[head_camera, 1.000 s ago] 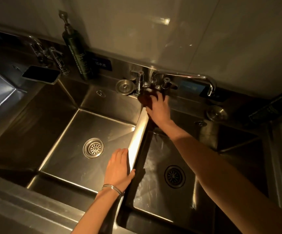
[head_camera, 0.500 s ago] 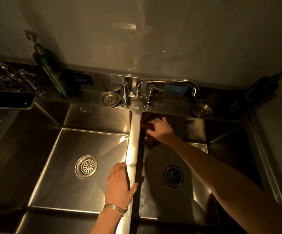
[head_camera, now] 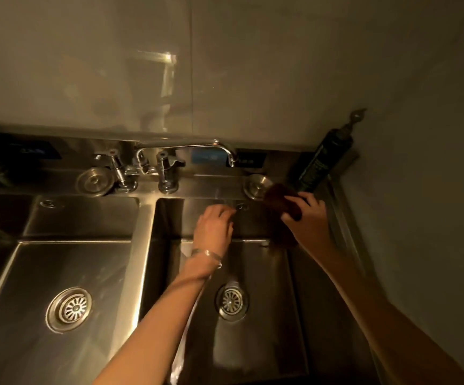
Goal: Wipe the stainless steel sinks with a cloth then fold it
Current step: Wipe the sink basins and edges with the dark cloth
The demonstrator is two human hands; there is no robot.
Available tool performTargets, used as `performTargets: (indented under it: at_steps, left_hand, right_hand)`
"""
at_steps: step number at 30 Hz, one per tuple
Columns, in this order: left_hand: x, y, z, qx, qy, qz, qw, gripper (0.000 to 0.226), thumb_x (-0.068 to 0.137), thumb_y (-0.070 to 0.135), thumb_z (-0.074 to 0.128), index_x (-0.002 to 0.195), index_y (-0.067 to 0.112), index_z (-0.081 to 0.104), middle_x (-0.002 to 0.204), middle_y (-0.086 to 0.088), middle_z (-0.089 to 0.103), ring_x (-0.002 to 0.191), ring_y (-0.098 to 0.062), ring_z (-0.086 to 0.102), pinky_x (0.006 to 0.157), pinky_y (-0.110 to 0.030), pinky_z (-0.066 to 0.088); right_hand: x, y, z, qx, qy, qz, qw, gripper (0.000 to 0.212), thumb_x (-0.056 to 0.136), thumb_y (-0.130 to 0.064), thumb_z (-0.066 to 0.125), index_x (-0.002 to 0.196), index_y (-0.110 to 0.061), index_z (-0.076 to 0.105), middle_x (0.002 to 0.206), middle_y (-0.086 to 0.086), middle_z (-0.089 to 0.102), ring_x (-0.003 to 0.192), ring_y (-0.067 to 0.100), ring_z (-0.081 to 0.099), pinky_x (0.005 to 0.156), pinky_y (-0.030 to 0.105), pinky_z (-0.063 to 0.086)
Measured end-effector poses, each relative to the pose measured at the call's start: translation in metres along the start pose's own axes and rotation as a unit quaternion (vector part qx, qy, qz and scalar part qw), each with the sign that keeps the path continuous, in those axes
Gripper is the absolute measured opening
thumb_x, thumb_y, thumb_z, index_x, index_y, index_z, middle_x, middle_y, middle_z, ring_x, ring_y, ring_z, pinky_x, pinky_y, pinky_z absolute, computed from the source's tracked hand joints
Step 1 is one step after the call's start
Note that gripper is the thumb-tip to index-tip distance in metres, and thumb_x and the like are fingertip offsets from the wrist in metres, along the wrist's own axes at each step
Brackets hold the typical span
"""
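In the head view, a person is leaning over a pair of steel sinks. The right hand is gripping a dark brown cloth, with fingers curled round it, and is pressing it against the back right corner of the right sink, just where the back wall is meeting the ledge. The cloth is bunched into a wad. Its long axis is running along the back rim, slanting down towards the right edge, and its far end is touching or just beside a round metal plug that is lying on the ledge; I cannot tell which.

The left hand is reaching into the same sink and hovering at the back wall, near the middle of that wall. Its fingers are loosely bent and it is holding nothing that I can see. A bracelet is sitting on its wrist. A small overflow hole is lying between the two hands, so they are near each other but apart.

The cloth is lying to the right of the left hand, and the right hand is the nearer, already holding it. Judging from this, the wiping is under way at the back of the right sink, and the folding is not yet begun.

A tap is standing at the back edge. A dark pump bottle is leaning in the back right corner. The left sink is lying beside.
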State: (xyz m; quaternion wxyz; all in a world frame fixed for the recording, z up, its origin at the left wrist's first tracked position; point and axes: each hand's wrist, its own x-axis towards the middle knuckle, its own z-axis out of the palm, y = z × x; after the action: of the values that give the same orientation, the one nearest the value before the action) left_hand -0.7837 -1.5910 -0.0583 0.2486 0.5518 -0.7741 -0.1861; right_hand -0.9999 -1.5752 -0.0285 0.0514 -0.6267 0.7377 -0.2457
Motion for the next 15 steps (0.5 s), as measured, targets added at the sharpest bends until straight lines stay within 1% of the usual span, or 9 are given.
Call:
performTargets:
  at_steps: [1, 4, 6, 7, 9, 10, 12, 15]
  left_hand:
    - [0.017, 0.009, 0.007, 0.006, -0.009, 0.004, 1.000, 0.031, 0.078, 0.003, 0.060, 0.108, 0.009, 0.067, 0.105, -0.012, 0.063, 0.099, -0.034, 0.056, 0.083, -0.043, 0.048]
    - [0.063, 0.027, 0.029, 0.049, -0.038, 0.015, 0.998, 0.034, 0.084, 0.006, 0.055, 0.117, 0.010, 0.062, 0.118, -0.011, 0.059, 0.109, -0.031, 0.051, 0.090, -0.039, 0.042]
    - [0.088, 0.033, 0.044, 0.085, -0.058, 0.016, 0.995, 0.039, 0.087, 0.008, 0.053, 0.125, 0.013, 0.058, 0.125, -0.010, 0.056, 0.115, -0.029, 0.048, 0.095, -0.036, 0.039]
    - [0.098, 0.032, 0.052, 0.096, -0.064, 0.020, 0.993, 0.040, 0.087, 0.010, 0.054, 0.126, 0.014, 0.057, 0.126, -0.010, 0.055, 0.116, -0.029, 0.047, 0.097, -0.035, 0.038]
    - [0.115, 0.030, 0.069, 0.097, -0.078, 0.012, 0.992, 0.038, 0.088, 0.015, 0.055, 0.127, 0.016, 0.057, 0.128, -0.011, 0.055, 0.117, -0.029, 0.049, 0.098, -0.035, 0.041]
    - [0.122, 0.027, 0.077, 0.090, -0.088, -0.006, 0.992, 0.038, 0.088, 0.019, 0.056, 0.126, 0.017, 0.058, 0.128, -0.010, 0.054, 0.116, -0.028, 0.051, 0.098, -0.035, 0.043]
    - [0.132, 0.022, 0.089, 0.076, -0.099, -0.041, 0.991, 0.037, 0.089, 0.022, 0.057, 0.125, 0.018, 0.059, 0.128, -0.010, 0.055, 0.115, -0.027, 0.054, 0.096, -0.037, 0.046]
    - [0.136, 0.023, 0.094, 0.111, -0.093, -0.040, 0.989, 0.036, 0.090, 0.023, 0.057, 0.125, 0.015, 0.058, 0.129, -0.008, 0.054, 0.120, -0.024, 0.049, 0.096, -0.033, 0.044]
  right_hand:
    - [0.007, 0.006, -0.002, 0.007, 0.018, -0.002, 1.000, 0.047, 0.073, -0.039, 0.048, 0.104, -0.013, 0.071, 0.108, 0.012, 0.063, 0.094, 0.033, 0.055, 0.084, 0.039, 0.044]
    - [0.024, 0.020, -0.008, 0.021, 0.072, -0.030, 0.997, 0.041, 0.072, -0.032, 0.050, 0.095, -0.007, 0.072, 0.098, 0.014, 0.066, 0.091, 0.022, 0.050, 0.083, 0.036, 0.040]
    - [0.029, 0.027, -0.013, 0.019, 0.072, -0.036, 0.997, 0.040, 0.072, -0.032, 0.049, 0.094, -0.007, 0.072, 0.097, 0.014, 0.067, 0.090, 0.025, 0.054, 0.082, 0.036, 0.041]
    - [0.030, 0.031, -0.015, 0.012, 0.060, -0.044, 0.997, 0.040, 0.073, -0.032, 0.048, 0.095, -0.008, 0.071, 0.099, 0.014, 0.067, 0.092, 0.026, 0.055, 0.082, 0.036, 0.044]
    - [0.030, 0.045, -0.014, -0.012, 0.011, -0.054, 0.998, 0.043, 0.075, -0.036, 0.047, 0.102, -0.011, 0.069, 0.106, 0.011, 0.066, 0.098, 0.028, 0.057, 0.084, 0.041, 0.048]
    - [0.030, 0.051, -0.014, -0.013, -0.014, -0.040, 0.999, 0.047, 0.075, -0.040, 0.045, 0.106, -0.013, 0.068, 0.109, 0.009, 0.065, 0.097, 0.029, 0.059, 0.083, 0.042, 0.049]
    - [0.030, 0.061, -0.011, 0.001, -0.051, 0.008, 0.999, 0.056, 0.072, -0.050, 0.041, 0.114, -0.021, 0.065, 0.116, 0.004, 0.061, 0.097, 0.029, 0.058, 0.086, 0.040, 0.048]
    - [0.030, 0.071, -0.006, 0.009, -0.079, 0.014, 0.997, 0.060, 0.073, -0.054, 0.039, 0.119, -0.025, 0.061, 0.120, 0.001, 0.057, 0.098, 0.025, 0.055, 0.087, 0.036, 0.045]
